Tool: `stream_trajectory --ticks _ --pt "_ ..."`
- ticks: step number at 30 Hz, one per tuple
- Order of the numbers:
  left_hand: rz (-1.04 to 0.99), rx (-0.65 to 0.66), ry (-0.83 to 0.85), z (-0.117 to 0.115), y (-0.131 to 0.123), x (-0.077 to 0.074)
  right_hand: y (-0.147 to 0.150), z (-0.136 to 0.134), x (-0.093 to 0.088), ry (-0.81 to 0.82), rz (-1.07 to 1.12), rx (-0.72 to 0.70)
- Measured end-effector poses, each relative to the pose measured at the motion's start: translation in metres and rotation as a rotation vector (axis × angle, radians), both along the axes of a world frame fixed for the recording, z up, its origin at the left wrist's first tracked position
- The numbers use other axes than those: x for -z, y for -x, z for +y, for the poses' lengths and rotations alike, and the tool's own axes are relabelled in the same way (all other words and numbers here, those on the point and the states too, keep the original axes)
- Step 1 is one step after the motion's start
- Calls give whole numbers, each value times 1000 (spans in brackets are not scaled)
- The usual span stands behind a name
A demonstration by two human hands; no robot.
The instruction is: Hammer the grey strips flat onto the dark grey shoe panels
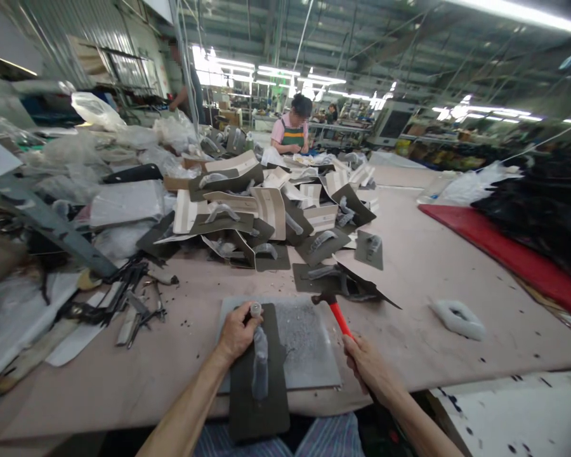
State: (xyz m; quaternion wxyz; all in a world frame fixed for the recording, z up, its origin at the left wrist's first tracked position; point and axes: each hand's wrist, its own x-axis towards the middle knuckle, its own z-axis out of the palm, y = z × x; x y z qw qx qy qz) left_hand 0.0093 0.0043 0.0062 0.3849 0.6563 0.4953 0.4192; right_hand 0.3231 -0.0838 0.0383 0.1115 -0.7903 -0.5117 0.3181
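Note:
My left hand [238, 331] is closed round an upright metal punch [255, 310], whose round top shows above the fingers. It stands at the upper end of a dark grey-green panel [240, 406], which has a handle wrapped in clear plastic [261, 368]. The panel lies partly on a scuffed metal plate [311, 343], and its near end reaches past the table edge over my lap. In my right hand [366, 365] is a hammer [337, 314] with a red handle, its dark head raised over the plate's far right corner. The punch's lower tip is hidden.
Similar panels with wrapped handles [266, 216] are heaped beyond the plate. Pliers and other hand tools [133, 298] lie at left. A white ring-shaped bundle [458, 319] rests on the table at right, near a red sheet [495, 247]. A co-worker [292, 130] sits beyond the heap.

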Motion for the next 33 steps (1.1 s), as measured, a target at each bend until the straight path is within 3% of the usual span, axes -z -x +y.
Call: stream_trajectory --ticks 3,5,8,11,14,17,20,24,26,29,33 --pt "-14 31 -12 -1 1 -5 -4 -5 17 -110 -251 -4" --pt "-26 43 -11 -1 2 -6 16 -4 8 -290 -313 -113" --pt "-39 29 22 1 3 -6 71 3 -25 -577 -257 -550" --pt "-88 -5 81 4 1 -3 124 12 -49 -606 -171 -1049" --pt "-198 -102 164 9 -5 0 154 12 -47 -567 -248 -1249" --pt "-426 -351 221 16 -11 -5 166 4 -34 -547 -355 -1239" --pt "-608 -548 164 21 -8 -29 169 -1 -39 -527 -464 -1051" --pt "-614 -516 -94 20 12 -76 165 10 -66 -408 -484 -615" --pt "-565 -469 -155 17 19 -87 164 19 -72 -337 -423 -501" --pt "-449 -378 -46 12 20 -73 170 25 -71 -251 -377 -472" --pt "-334 -305 95 5 9 -26 186 29 -75 -193 -431 -499"
